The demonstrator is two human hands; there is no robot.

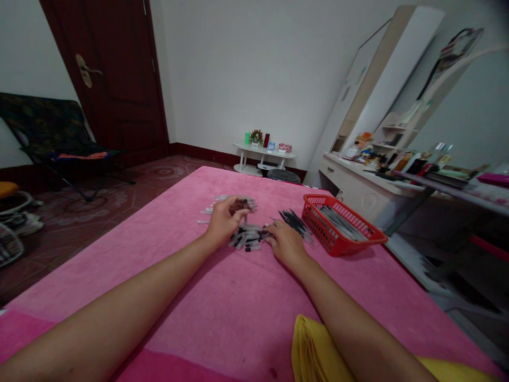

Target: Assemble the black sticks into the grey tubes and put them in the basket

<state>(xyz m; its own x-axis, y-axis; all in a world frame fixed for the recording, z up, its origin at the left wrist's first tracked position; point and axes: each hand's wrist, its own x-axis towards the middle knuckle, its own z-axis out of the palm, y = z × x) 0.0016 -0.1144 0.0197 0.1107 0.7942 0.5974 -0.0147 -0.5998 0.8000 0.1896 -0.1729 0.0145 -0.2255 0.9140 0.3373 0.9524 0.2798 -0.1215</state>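
Note:
Both my arms reach over a pink cloth-covered surface point(222, 313). My left hand point(225, 218) is curled, fingers pinched on a small dark-tipped piece point(243, 203) held just above the cloth. My right hand point(285, 243) rests palm down, fingertips closed at the edge of a pile of small grey and black pen-like parts point(249, 237). A fan of thin black sticks point(295, 220) lies just beyond my right hand. Clear tube pieces point(211, 209) lie scattered past my left hand.
A red plastic basket point(360, 239) holding thin grey and black parts sits right of the pile. A yellow cushion point(318, 347) lies under my right forearm. A dressing table point(358, 175) stands at right, a folding chair point(55, 138) and dark door point(115, 79) at left.

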